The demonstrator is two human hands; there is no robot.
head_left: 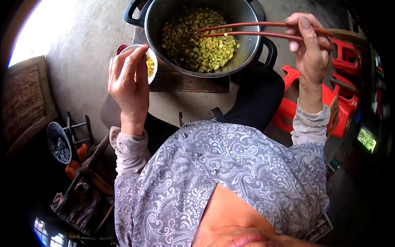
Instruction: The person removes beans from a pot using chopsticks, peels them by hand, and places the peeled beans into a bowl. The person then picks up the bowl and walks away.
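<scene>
Nearest the lens: the person's chin and a grey paisley blouse [230,181] with small buttons, filling the lower frame; paler cuffs show at both wrists.

Left hand [128,80]: raised, fingers curled around the near rim of a small white bowl [150,66], thumb on its edge. The bowl holds a few yellow beans and sits just beside the pot, at its left.

Right hand [307,49]: closed on a pair of reddish-brown chopsticks [247,29], gripped at their upper ends. The sticks run leftward, nearly level, across the pot's rim; their tips lie close together over the beans, near the middle of the heap. Whether a bean is pinched between them cannot be told.

Pot [242,57]: dark metal, round, with black side handles; its floor is covered with shelled yellow-green beans [197,41]. It rests on a dark wooden board [185,82] over a grey concrete floor.

Surroundings: red plastic stools [296,105] at the right, partly behind the right forearm; a patterned blue fan [57,144] and a dark frame at lower left; a wooden panel along the left edge.
</scene>
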